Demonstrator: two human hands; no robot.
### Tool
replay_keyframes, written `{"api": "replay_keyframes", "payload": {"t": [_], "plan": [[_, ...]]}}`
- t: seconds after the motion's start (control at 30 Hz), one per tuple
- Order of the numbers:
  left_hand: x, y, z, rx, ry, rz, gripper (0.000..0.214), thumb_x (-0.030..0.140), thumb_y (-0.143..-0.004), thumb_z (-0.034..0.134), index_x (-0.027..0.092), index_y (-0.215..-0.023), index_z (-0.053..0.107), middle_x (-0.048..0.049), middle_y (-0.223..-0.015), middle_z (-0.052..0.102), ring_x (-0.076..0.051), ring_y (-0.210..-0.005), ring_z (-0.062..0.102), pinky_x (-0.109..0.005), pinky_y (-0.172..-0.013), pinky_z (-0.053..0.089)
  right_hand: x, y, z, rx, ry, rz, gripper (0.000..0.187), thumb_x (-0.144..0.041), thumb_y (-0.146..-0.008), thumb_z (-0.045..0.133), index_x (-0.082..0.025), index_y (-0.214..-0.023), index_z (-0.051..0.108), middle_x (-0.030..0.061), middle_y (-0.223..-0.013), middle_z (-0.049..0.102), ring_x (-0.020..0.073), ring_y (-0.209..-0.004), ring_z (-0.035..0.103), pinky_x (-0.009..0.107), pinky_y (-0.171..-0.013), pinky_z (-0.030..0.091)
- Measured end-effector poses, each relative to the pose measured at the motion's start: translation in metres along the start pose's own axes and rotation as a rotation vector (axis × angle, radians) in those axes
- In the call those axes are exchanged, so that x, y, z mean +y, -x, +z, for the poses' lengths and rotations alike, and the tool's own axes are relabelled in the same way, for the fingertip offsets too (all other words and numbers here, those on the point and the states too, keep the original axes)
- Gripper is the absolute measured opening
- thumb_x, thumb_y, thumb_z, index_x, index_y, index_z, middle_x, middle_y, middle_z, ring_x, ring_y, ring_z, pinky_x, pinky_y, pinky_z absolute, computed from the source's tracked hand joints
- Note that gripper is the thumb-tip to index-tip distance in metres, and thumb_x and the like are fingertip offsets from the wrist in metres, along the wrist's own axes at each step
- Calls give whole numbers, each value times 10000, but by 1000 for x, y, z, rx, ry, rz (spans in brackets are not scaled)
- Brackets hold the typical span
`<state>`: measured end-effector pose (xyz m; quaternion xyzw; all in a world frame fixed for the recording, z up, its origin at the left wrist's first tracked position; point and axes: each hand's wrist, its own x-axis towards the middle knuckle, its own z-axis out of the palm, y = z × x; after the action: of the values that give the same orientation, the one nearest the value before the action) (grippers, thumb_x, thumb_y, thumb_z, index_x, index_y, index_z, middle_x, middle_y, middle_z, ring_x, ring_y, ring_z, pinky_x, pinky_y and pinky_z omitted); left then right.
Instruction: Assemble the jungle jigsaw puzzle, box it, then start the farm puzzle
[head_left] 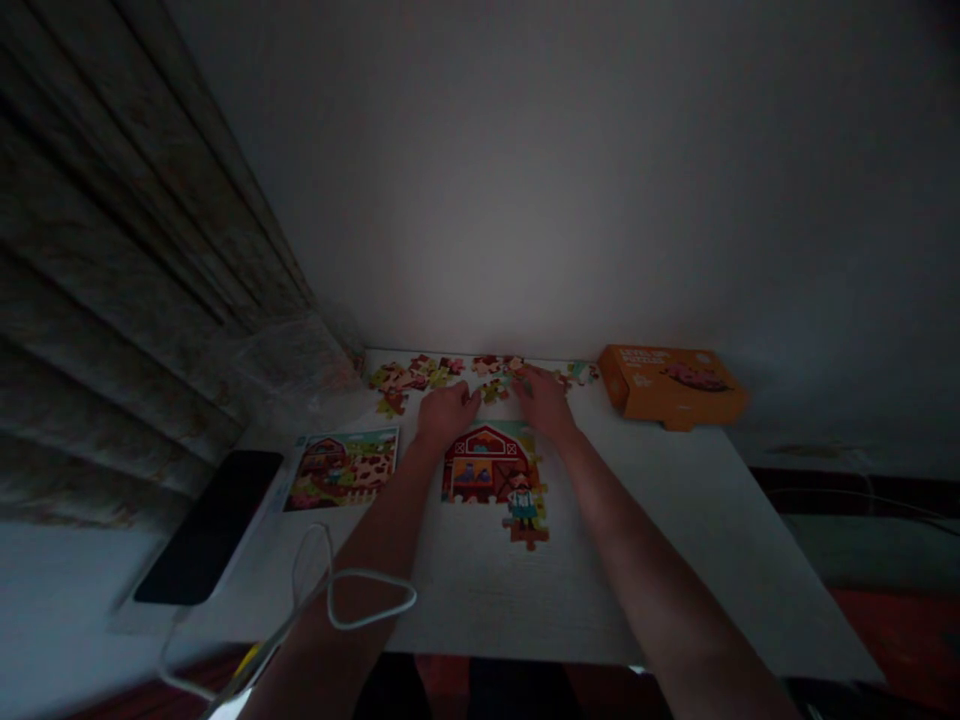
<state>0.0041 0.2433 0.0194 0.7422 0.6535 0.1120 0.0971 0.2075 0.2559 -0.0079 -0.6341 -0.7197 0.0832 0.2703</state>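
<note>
My left hand (445, 411) rests on the table just above the partly joined jigsaw puzzle (480, 470), its fingers curled in; what they hold, if anything, is hidden. My right hand (546, 402) reaches among loose puzzle pieces (495, 390) near the wall, fingers stretched out and a little apart over them. Joined pieces form a red barn with a figure at its lower right, lying between my forearms. More loose puzzle pieces (420, 372) lie along the back edge, left of my hands.
A reference picture card (345, 470) lies on the left. Beside it is a dark phone (214, 525) with a white cable (371, 575) looping over my left forearm. An orange puzzle box (671, 385) sits at the back right. Clear plastic wrap (300, 370) lies by the curtain.
</note>
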Motion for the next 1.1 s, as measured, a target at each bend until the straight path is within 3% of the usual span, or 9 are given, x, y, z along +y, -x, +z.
{"api": "replay_keyframes", "payload": {"t": [0.17,0.3,0.53,0.63,0.73,0.93,1.1], "plan": [[-2,1,-1,-33,-31,-1,432,495,-1024,446,227,-953,777,-102,-943,786,-261,-939,733,-350,-835,521,-24,-21,17,-162,126,55,411,-346,-1075,393,-297,-1423,605,104,-1580,511,360,-1456,424,732,-1158,268],[-4,-1,0,-24,-19,-5,433,484,-1026,451,215,-960,784,-113,-949,786,-267,-951,736,-349,-833,525,-33,-19,20,-205,210,66,444,-402,-1077,392,-293,-1468,573,129,-1631,439,398,-1502,346,811,-1149,168],[-8,-5,9,39,5,-52,335,416,-1012,498,209,-1004,761,-104,-978,775,-252,-960,723,-343,-871,532,-42,-12,13,-350,270,-80,475,-469,-1093,305,-381,-1487,555,91,-1664,387,357,-1562,242,738,-1186,184],[-13,-7,17,116,66,150,284,346,-1006,528,208,-1132,741,-109,-1183,750,-238,-1159,671,-355,-1044,483,-38,-17,14,-278,291,40,501,-481,-1090,292,-338,-1497,547,111,-1646,414,364,-1517,317,717,-1180,220],[-16,-8,25,138,83,286,369,327,-1042,467,244,-1345,662,-96,-1427,656,-239,-1367,560,-459,-1218,339,-28,-18,13,-211,300,170,530,-466,-1089,285,-286,-1548,479,137,-1609,465,371,-1444,413,708,-1165,250],[-17,-6,30,113,34,158,408,363,-1057,433,290,-1410,622,-96,-1530,577,-277,-1455,485,-616,-1264,193,-2,2,1,-137,322,237,522,-452,-1084,300,-225,-1495,528,167,-1548,528,353,-1433,428,660,-1188,218],[-16,-5,27,129,14,64,451,374,-1051,425,267,-1459,585,-137,-1575,519,-317,-1486,439,-704,-1243,131,13,20,-7,-99,294,192,477,-416,-1067,361,-174,-1413,584,182,-1476,587,345,-1395,468,628,-1198,195]]}}
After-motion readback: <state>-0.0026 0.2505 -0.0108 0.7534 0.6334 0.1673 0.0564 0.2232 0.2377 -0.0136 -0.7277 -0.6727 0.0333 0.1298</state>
